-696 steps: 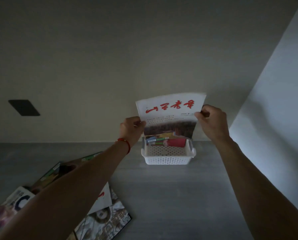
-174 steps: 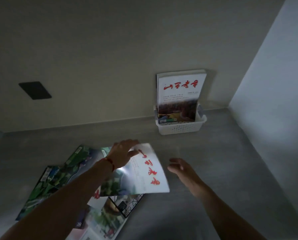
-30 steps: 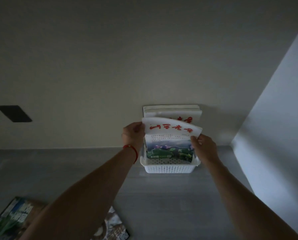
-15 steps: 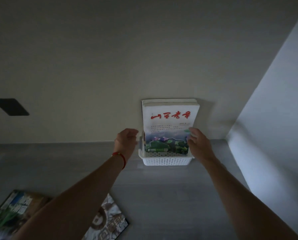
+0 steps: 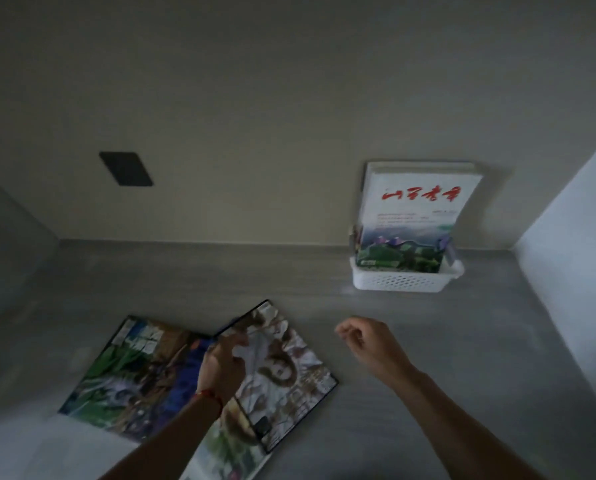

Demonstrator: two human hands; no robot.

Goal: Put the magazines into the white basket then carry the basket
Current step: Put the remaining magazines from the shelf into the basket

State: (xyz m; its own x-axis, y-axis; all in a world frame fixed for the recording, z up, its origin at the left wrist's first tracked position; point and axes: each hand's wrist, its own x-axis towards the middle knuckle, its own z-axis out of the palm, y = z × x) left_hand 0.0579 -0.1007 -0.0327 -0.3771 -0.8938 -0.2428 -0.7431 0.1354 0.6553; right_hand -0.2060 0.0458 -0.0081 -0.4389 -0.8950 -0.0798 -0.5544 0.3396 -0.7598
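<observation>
The white basket (image 5: 398, 282) stands at the back right against the wall. Several magazines (image 5: 418, 202) stand upright in it, the front one white with red lettering. On the grey surface at the front left lie a portrait-cover magazine (image 5: 289, 368), a green-and-blue one (image 5: 134, 368) to its left, and another (image 5: 220, 455) partly under them. My left hand (image 5: 220, 368) lies over the portrait magazine and its fingers curl at that magazine's upper left edge. My right hand (image 5: 369, 344) hovers to the right of it, loosely curled and holding nothing.
A pale side wall (image 5: 566, 271) closes off the surface just right of the basket. A dark rectangular plate (image 5: 125, 169) sits on the back wall. Another wall borders the far left.
Both hands have left the basket and come back toward me. The left one now reaches the portrait magazine. The view has swung left and down, so the basket sits further right.
</observation>
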